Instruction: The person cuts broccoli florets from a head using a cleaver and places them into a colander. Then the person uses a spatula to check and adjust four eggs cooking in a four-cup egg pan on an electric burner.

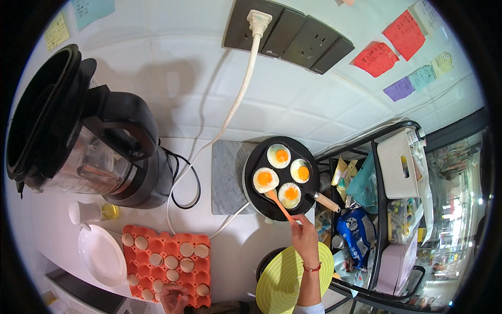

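Observation:
My right hand (304, 235) is closed around the handle of an orange spatula (281, 207). The spatula's tip meets the lower edge of the left fried egg (265, 179). That egg and several others, with orange yolks, lie in the round wells of a black egg pan (308, 159) with a wooden handle (327, 201). My left hand (174, 299) is at the near edge of an orange egg tray (168, 248), which holds several eggs or shells; its fingers are partly hidden and blurred, so whether it touches an egg is unclear.
At left stand a blender (129, 157), a white plate (102, 255) and an oil bottle (110, 211). A yellow-green round mat (278, 274) lies under my right forearm. A black rack (376, 243) with packages is at right. A white cord (239, 98) hangs from the wall socket (310, 41).

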### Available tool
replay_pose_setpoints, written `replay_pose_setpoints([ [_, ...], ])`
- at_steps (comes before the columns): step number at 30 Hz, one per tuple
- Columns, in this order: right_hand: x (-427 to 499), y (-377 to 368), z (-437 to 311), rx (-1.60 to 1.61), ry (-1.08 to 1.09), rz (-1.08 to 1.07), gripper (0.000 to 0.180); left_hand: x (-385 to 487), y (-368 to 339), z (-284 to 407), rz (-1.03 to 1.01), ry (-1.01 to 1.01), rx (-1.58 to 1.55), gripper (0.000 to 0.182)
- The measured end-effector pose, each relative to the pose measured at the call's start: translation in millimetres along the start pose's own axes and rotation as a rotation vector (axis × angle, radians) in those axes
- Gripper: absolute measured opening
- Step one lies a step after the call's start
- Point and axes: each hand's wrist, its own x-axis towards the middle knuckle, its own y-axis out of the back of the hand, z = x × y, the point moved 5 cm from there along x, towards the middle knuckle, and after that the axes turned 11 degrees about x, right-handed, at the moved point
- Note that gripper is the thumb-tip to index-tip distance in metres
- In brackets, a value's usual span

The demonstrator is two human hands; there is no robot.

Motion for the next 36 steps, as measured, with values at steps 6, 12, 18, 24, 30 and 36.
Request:
replay_pose_setpoints([
  [6, 0.2, -13.1, 17.4, 0.151, -0.039, 0.013, 0.013, -0.7, -2.2, 2.2, -0.005, 0.004, 0.003, 0.035],
  [12, -2.8, -25.4, 18.8, 0.141, -0.05, 0.071, 0.012, -1.2, -0.3, -0.1, 0.004, 0.02, 0.017, 0.033],
  [18, -1.2, -31.7, 19.7, 0.146, -0.097, 0.068, 0.013, -0.4, -1.0, -1.2, -0.003, 0.001, 0.0, 0.033],
  [24, -0.4, -38.6, 37.9, 0.333, -0.092, 0.051, 0.018, -0.3, -1.0, 0.7, 0.021, 0.024, 0.008, 0.033],
  [30, 6.9, -46.3, 50.1, 0.332, -0.027, 0.037, 0.02, -0.1, -2.6, 2.8, 0.012, 0.037, 0.001, 0.034],
  [36, -2.6, -44.5, 47.1, 0.725, -0.314, -0.113, 0.018, -1.3, -1.3, 1.3, 0.029, 0.028, 0.024, 0.033],
])
